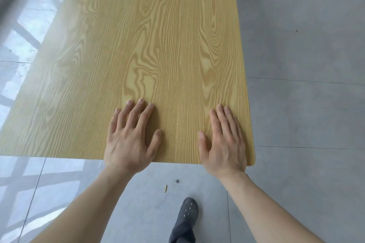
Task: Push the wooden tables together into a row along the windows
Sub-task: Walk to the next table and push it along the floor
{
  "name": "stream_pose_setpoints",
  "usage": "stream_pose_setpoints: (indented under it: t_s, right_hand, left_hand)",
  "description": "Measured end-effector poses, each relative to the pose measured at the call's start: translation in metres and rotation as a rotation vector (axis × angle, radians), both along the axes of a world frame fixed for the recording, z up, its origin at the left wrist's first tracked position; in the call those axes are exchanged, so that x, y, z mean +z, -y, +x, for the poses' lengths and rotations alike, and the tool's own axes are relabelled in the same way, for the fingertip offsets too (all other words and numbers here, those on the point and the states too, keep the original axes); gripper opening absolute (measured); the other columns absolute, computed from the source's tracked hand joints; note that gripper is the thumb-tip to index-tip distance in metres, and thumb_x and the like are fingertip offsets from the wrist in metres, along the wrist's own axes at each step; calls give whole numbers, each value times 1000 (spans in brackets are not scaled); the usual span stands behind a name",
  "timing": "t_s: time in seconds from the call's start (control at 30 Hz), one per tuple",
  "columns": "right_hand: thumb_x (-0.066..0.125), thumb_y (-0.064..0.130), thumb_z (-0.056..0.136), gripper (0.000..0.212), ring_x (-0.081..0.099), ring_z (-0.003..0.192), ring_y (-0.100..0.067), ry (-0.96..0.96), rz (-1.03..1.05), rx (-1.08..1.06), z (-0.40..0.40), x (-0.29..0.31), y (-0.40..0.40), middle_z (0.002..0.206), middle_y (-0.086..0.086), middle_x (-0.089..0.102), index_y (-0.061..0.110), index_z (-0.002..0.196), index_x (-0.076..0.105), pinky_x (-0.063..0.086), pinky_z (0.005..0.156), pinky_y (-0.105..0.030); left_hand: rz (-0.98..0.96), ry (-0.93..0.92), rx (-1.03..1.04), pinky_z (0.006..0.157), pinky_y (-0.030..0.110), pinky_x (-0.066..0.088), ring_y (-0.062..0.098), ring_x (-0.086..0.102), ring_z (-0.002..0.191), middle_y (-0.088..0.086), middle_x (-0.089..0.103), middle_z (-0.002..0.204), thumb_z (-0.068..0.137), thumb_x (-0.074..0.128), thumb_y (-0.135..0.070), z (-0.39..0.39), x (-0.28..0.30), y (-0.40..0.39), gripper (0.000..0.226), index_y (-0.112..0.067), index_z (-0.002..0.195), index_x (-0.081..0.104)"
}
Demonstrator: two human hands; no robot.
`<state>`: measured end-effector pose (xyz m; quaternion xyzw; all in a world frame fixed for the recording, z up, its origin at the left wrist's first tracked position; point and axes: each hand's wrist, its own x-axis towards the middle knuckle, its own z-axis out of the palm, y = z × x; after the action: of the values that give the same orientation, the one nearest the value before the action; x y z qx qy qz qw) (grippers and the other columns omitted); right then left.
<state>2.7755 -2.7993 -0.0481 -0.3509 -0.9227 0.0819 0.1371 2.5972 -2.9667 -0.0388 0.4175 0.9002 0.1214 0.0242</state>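
Grey tiled floor (pixel 300 49), glossy, with pale window reflections along its left side. Long rectangular light-yellow wood-grain tabletop (pixel 150 45) fills the upper middle of the view, running away from the person; its near short edge lies just ahead of the wrists, near right corner rounded.

Left hand (pixel 129 140): palm down on the tabletop, flat, fingers spread apart and pointing away, heel of the hand at the near edge, thumb angled toward the other hand. Grips nothing.

Right hand (pixel 224 144): palm down on the tabletop, flat, fingers held close together, thumb out to the side. Sits close to the near right corner, its outer side near the tabletop's right long edge. Grips nothing. Bare strip of tabletop separates the two hands.

Both bare forearms reach in from the bottom of the view.

Below the tabletop's near edge, on the floor: dark grey perforated clog (pixel 187 211) on a foot, between the forearms; small yellow stick-like bit (pixel 166 188); small dark round spot (pixel 177 181) just beside it. Table legs hidden.
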Motion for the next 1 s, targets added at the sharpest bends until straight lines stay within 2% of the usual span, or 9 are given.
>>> stream_pose_setpoints:
  t_s: [0.27, 0.67, 1.0]
  right_hand:
    - [40, 45, 99, 66, 20, 156, -24, -1, 12, 15, -26, -3, -44, 164, -11, 32, 6, 153, 40, 18, 126, -44]
    - [41, 47, 99, 66, 21, 155, -22, -31, 9, 16, -91, -5, -127, 164, -9, 34, 8, 152, 42, 20, 125, -43]
    - [39, 46, 99, 66, 22, 155, -24, -31, 20, 10, -103, -6, -132, 163, -11, 34, 7, 152, 42, 20, 125, -44]
  left_hand:
    - [9, -6, 8, 126, 49, 11, 23, 14, 157, -1, 31, 164, 97, 35, -60, -24, -2, -40, 68, -26, 156, 34]
    - [33, -27, 32, 126, 49, 11, 24, 15, 156, -2, 32, 164, 97, 34, -61, -85, -4, -119, 68, -26, 155, 35]
    - [31, -31, 27, 126, 50, 12, 24, 15, 156, -2, 32, 164, 97, 35, -61, -97, -5, -127, 67, -27, 155, 34]
